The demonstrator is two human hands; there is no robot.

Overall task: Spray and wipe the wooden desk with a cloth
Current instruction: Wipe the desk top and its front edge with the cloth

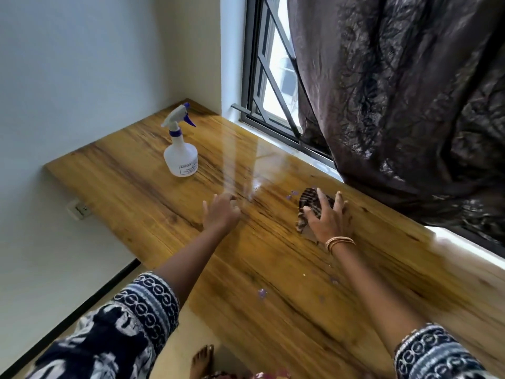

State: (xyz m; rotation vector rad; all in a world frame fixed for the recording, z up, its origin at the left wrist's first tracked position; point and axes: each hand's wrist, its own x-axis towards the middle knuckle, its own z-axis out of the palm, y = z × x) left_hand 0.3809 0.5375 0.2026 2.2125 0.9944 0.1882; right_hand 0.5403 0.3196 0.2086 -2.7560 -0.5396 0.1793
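A striped cloth (310,207) lies on the wooden surface (273,269) near the window, pinned flat under the right hand (326,216), whose fingers are spread, apparently to wipe. The left hand (221,212) hovers loosely curled and empty just beside it. The spray bottle (180,149) stands upright well apart by the wall, seemingly parked; its label is too small to read.

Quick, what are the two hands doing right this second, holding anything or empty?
Left hand: empty, fingers loosely curled, held over the wooden desk.
Right hand: open, fingers spread, pressing the striped cloth flat onto the desk.
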